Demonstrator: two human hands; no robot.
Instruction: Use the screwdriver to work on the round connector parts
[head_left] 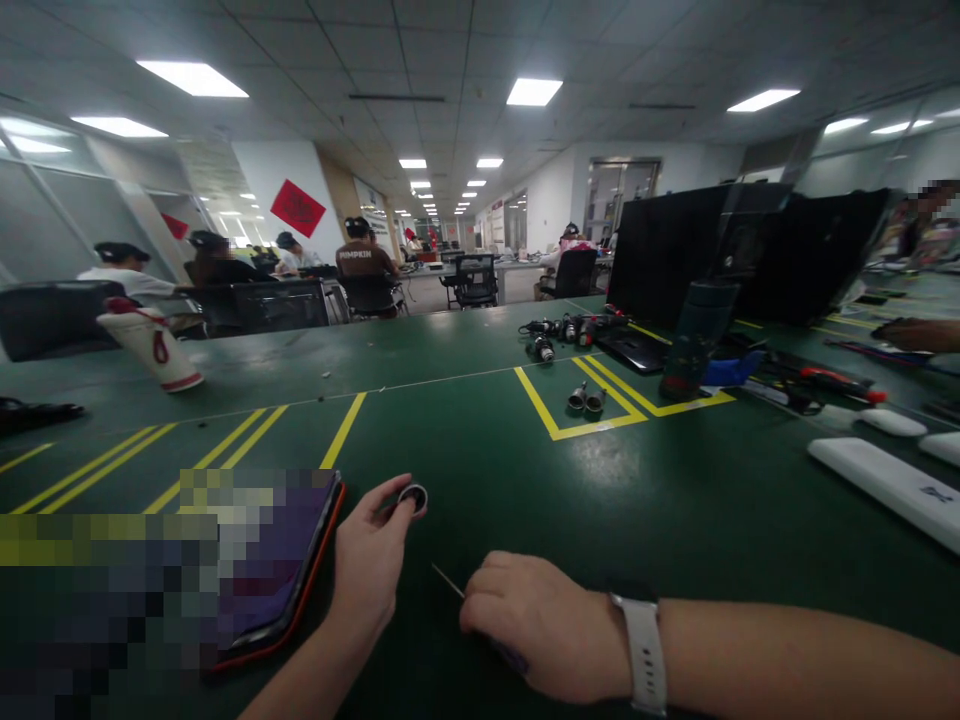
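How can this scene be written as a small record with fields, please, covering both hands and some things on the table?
Left hand: left hand pinches a small ring-shaped part, open end visible
Right hand: right hand grips a thin-shafted tool, handle mostly hidden
Contact: tool tip and part are apart
Right wrist: watch with light strap
Surface: green table with yellow tape lines
Inside one tape outline: two metal parts, side by side
Farther right: dark bottle, upright
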